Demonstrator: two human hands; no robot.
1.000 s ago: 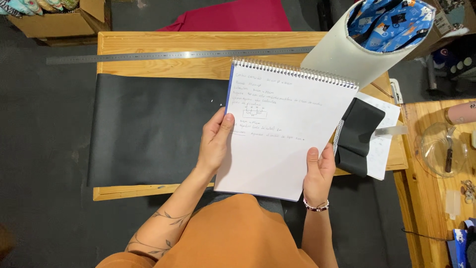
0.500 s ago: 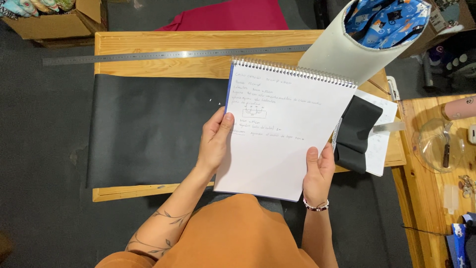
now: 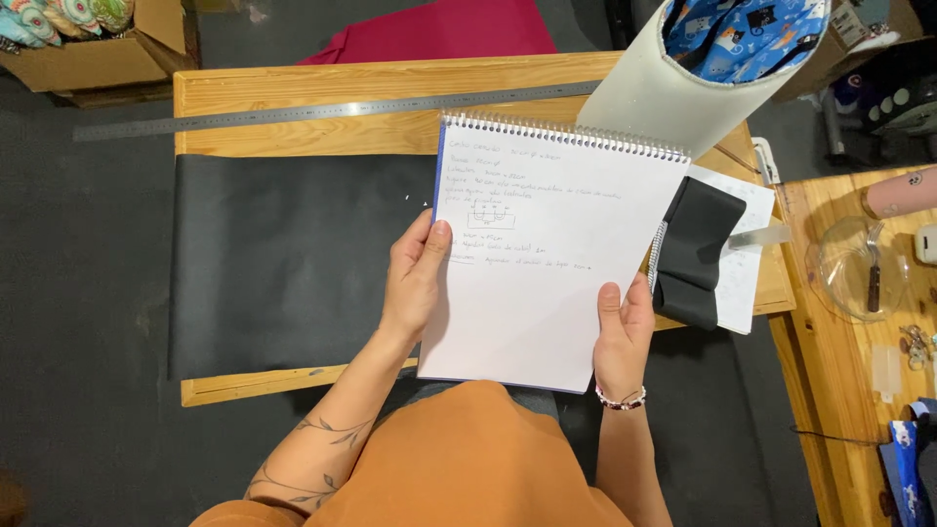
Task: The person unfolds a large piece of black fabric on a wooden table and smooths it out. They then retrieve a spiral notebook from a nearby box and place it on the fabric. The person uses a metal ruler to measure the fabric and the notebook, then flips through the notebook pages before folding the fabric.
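Both hands grip a white spiral notebook (image 3: 551, 254) — left hand (image 3: 415, 278) on its left edge, right hand (image 3: 623, 327) at the bottom. It is held above the wooden bench (image 3: 322, 98), over black sheet material (image 3: 283, 263) — a brown cardboard box (image 3: 93, 59) sits on the floor, far left.

A brown cardboard box (image 3: 93, 54) holding patterned fabric rolls sits open on the floor at far left.

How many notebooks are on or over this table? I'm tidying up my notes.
2: a spiral notebook held in both hands, and a second one on the table's right edge under black fabric, mostly hidden.
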